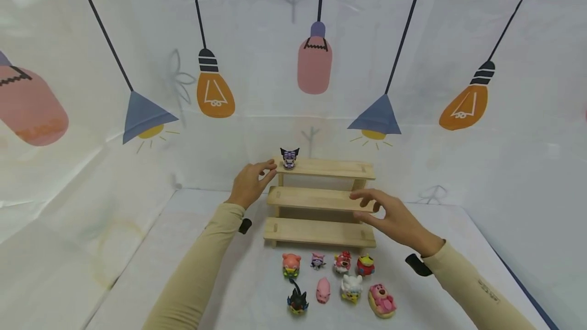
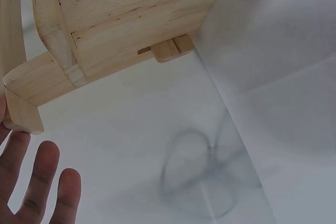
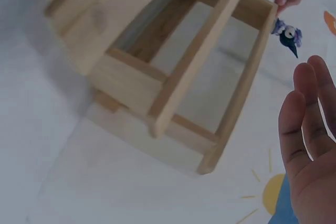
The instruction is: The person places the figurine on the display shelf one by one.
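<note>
Pale cloth covers the table point(image 1: 192, 269), on which eight small toy figures lie in two rows nearest the viewer: a black cat figure point(image 1: 297, 301), a pink pig point(image 1: 323, 290), a white sheep point(image 1: 351, 287) and a pink bear point(image 1: 382, 300) in front; behind them a pink round-faced figure point(image 1: 291, 265), a small purple figure point(image 1: 317, 260), a red-and-pink figure point(image 1: 342, 262) and a red pot-like figure point(image 1: 365, 265). Beyond stands a three-step wooden rack point(image 1: 321, 200). The right hand point(image 1: 392, 218) hovers over the right end of the middle step, fingers straight and loosely spread, holding nothing. The left hand point(image 1: 249, 182) rests at the left end of the top step, fingers relaxed and empty, just beside the dark-eared purple figure point(image 1: 289, 158) standing upright there. Judged from this layout, one figure is shelved and eight remain on the table; the lower two steps are bare. The backdrop shows printed lamps point(image 1: 215, 93).
</note>
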Tool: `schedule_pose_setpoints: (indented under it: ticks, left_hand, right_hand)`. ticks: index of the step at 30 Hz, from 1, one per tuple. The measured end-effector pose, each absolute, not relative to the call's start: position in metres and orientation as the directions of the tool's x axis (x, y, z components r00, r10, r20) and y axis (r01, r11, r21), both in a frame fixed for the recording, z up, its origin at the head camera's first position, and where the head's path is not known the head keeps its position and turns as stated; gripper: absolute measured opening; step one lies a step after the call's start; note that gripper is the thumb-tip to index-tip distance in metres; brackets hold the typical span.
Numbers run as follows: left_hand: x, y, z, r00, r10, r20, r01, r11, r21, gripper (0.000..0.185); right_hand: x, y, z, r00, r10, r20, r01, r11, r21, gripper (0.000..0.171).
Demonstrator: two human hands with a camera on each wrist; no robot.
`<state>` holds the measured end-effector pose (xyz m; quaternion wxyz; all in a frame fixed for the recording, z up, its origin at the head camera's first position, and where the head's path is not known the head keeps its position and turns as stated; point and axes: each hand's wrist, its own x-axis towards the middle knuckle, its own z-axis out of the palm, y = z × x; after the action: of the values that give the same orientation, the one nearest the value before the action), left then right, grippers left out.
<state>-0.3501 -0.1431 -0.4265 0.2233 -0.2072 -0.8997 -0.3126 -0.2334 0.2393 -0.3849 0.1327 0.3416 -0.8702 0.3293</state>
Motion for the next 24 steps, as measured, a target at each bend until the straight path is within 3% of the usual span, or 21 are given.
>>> schedule_pose_setpoints:
  ticks: [6,24]
  left_hand:
    - [-0.350,-0.142,-0.427,-0.815,0.227,0.533,0.512,0.712,0.481,0.032]
    - [-0.352,-0.144,-0.430,-0.803,0.237,0.547,0.533,0.697,0.480,0.032]
  right_hand:
    - [-0.216,0.256,-0.401,-0.748,-0.498,0.440,-0.663,0.592,-0.458,0.042]
    - [-0.187,0.279,-0.461,-0.810,-0.476,0.343,-0.583,0.586,-0.563,0.037]
